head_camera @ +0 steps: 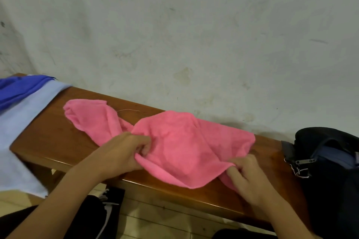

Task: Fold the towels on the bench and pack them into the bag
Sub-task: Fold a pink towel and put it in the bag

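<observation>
1. I see the pink towel [174, 141] lying crumpled on the wooden desk [48, 137], roughly mid-length along it. Its long axis runs along the desk's length, from the far left down to the near right. One lobe points toward the far left end; the wider lobe spreads toward the right and the bag.
2. The towel is pinched at a narrow waist between the two lobes, so it reads as a bow shape. A loose thread trails from the left lobe onto the wood.
3. My left hand [120, 153] grips the towel at the waist; fingers [143, 142] are curled and clamped on a gather of pink cloth.
4. My right hand [250, 178] holds the near right edge of the towel, where it hangs over the front edge of the desk. Its fingers [236, 174] are curled, pinching the fabric.
5. The dark bag [330, 170] sits at the right end of the desk, just beside the towel's right lobe but apart from it. Its zipper pull [304, 161] shows at an open top.
6. A light blue cloth [23, 132] drapes over the left end of the desk, with a deeper blue cloth [21, 89] on top of it, well apart from the pink towel.
7. A stained pale wall [174, 25] runs behind the desk.
</observation>
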Motion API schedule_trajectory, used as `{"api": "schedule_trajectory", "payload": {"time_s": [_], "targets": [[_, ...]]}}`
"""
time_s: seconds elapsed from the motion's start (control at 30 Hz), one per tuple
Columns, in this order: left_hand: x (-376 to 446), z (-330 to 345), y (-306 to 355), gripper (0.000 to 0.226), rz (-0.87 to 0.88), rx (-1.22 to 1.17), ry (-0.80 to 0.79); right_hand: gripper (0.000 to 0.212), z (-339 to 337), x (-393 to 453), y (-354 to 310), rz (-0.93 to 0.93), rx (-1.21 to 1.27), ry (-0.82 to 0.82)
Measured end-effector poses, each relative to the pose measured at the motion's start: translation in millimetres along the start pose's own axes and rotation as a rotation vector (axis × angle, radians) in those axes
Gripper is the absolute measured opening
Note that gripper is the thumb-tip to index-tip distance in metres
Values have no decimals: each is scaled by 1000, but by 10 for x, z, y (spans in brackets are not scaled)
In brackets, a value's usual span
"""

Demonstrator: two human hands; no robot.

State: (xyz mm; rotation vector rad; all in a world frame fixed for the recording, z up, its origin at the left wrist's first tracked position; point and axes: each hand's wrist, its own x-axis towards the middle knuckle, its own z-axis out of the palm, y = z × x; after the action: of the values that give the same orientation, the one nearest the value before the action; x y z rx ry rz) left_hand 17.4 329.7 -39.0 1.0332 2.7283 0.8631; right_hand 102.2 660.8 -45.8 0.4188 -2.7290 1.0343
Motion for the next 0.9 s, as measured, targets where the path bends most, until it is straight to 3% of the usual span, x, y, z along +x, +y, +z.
{"api": "schedule_trajectory", "payload": {"time_s": [0.07, 0.13, 0.27, 0.33, 0.43, 0.5, 0.57, 0.8, 0.9], "targets": [[-44, -36, 18, 35, -62, 28, -153, 45, -25, -61, 35, 59, -18, -152], [-65, -62, 34, 54, -108, 138, -241, 60, -82, -69, 32, 129, -46, -208], [8, -86, 124, 65, -161, 150, -148, 79, -98, -44, 53, 259, -39, -60], [91, -56, 146, 53, -178, 131, -73, 67, -54, -4, 105, 232, -121, 60], [228, 43, 188, 54, -180, 175, -42, 12, 12, 72, 87, 175, -297, 69], [328, 128, 248, 80, -215, 183, -133, 39, 48, 79, 122, 290, -467, -45], [383, 175, 329, 98, -273, 208, -236, 49, 53, 57, 130, 408, -677, -64], [481, 219, 473, 106, -280, 387, -365, 93, -10, -81, 175, 792, -865, -59], [564, 276, 449, 106, -209, 431, -368, 99, -38, -99, 130, 866, -960, -73]]}}
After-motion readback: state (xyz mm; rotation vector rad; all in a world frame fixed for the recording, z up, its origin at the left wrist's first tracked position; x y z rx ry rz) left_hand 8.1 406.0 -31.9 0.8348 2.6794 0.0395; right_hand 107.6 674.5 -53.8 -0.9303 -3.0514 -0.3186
